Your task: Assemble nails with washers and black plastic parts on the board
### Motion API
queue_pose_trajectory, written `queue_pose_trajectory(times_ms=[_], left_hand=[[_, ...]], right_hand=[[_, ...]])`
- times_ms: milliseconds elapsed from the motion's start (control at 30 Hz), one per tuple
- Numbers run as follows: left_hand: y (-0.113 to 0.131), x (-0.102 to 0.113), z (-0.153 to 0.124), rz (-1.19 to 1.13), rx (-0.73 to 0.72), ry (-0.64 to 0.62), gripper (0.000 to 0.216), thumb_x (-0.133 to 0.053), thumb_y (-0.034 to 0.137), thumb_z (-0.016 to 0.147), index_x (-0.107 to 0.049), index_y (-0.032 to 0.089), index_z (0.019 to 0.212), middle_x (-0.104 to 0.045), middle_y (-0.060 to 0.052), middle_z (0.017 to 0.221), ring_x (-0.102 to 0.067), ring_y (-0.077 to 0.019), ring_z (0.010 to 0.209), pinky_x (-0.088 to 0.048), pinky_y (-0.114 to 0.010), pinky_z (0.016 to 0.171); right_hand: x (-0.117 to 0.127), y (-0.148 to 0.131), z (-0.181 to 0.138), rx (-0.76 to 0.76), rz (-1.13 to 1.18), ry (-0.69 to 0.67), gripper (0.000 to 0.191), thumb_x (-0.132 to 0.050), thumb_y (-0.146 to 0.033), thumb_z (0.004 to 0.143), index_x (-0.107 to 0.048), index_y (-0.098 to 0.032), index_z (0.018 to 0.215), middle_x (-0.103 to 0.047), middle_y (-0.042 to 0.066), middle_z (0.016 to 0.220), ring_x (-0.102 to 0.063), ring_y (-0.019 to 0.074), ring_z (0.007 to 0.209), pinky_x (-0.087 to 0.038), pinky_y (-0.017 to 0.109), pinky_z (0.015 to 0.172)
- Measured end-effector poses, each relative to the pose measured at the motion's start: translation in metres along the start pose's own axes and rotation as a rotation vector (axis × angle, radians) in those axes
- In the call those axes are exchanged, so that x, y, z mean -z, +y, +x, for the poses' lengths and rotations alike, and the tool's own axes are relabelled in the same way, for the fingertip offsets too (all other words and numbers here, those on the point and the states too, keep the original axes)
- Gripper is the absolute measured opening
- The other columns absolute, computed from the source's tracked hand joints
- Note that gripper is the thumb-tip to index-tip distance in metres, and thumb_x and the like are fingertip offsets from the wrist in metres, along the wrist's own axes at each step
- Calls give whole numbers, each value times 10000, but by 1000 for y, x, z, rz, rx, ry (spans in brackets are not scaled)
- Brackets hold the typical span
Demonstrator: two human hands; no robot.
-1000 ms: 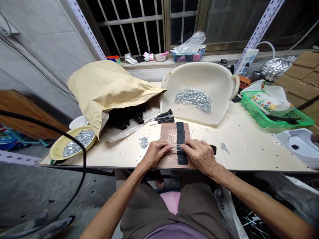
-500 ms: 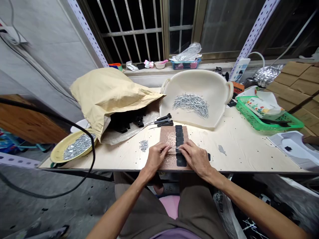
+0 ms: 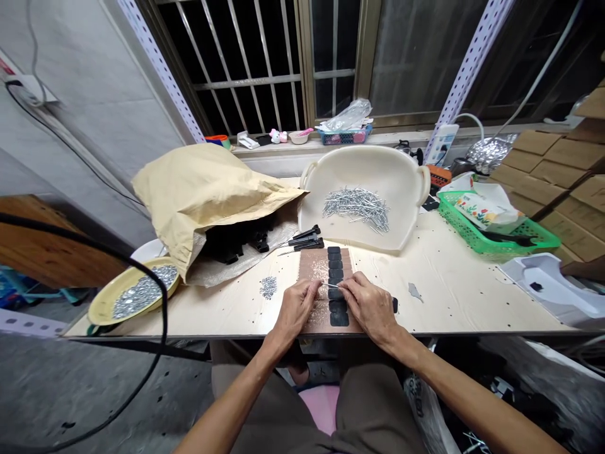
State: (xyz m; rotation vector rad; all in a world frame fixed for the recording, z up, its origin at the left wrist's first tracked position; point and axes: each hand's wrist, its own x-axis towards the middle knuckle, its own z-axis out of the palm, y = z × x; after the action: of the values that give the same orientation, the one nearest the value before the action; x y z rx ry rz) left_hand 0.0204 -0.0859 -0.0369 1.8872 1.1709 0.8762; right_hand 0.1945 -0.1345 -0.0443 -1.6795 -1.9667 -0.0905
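I have the left hand (image 3: 297, 304) and the right hand (image 3: 372, 304) facing each other over a brown ridged board (image 3: 312, 271), with a thin metal rod (image 3: 330, 285) bridging the gap between their fingers (image 3: 348, 287). The left fingers are closed in a pinch at one end of the rod; the right fingers pinch the other end, thumb against forefinger. Directly beneath the rod I see a row of black pads (image 3: 336, 305) running up the board, away from the fingers.

To the left of the left fingers, a small heap of metal bits (image 3: 268, 287) lies on the tabletop (image 3: 227, 315). Farther left is a yellow bowl (image 3: 101, 309) of silver pieces (image 3: 140, 295). Beyond the fingers, just past the board's far edge, I can make out some black-handled tools (image 3: 308, 241), with an open paper sack (image 3: 203, 183) behind and to their left. Straight beyond, a white basin (image 3: 399, 183) holds a pile of metal rods (image 3: 357, 207). Right of the right fingers sits a grey scrap (image 3: 414, 291).
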Motion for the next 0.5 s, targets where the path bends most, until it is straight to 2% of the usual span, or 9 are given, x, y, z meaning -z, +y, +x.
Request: queue_pose_trajectory(times_ms=[167, 267, 333, 500], left_hand=[[1, -4, -4, 143, -139, 30, 398, -370, 379, 921, -567, 187, 633, -490, 4, 615, -487, -133, 608, -369, -240, 627], [-1, -7, -7, 207, -184, -16, 342, -349, 359, 933, -638, 193, 857, -566, -32, 762, -546, -158, 728, -408, -256, 706], [-2, -8, -8, 240, -196, -39, 337, -344, 363, 934, -632, 203, 1002, -589, -54, 856, -567, -172, 799, -424, -267, 756], [-5, -9, -4, 260, -179, -42, 404, -309, 393, 940, -663, 203, 984, -550, -38, 782, -558, -158, 740, -428, -255, 724]], right_hand=[[2, 1, 1, 23, -51, 16, 208, -431, -272, 935, -632, -228, 914, -609, 10, 902, -579, 98, 716, -367, 212, 596], [2, 2, 0, 0, 1, -42, 199, -429, -289, 937, -623, -244, 938, -598, -3, 915, -585, 86, 713, -368, 199, 569], [1, 3, -1, -23, 11, -58, 206, -424, -303, 939, -624, -250, 941, -594, -5, 919, -589, 86, 717, -372, 197, 561], [-1, 7, 0, -30, 0, -41, 214, -424, -304, 936, -629, -245, 913, -597, 0, 904, -595, 94, 731, -391, 197, 572]])
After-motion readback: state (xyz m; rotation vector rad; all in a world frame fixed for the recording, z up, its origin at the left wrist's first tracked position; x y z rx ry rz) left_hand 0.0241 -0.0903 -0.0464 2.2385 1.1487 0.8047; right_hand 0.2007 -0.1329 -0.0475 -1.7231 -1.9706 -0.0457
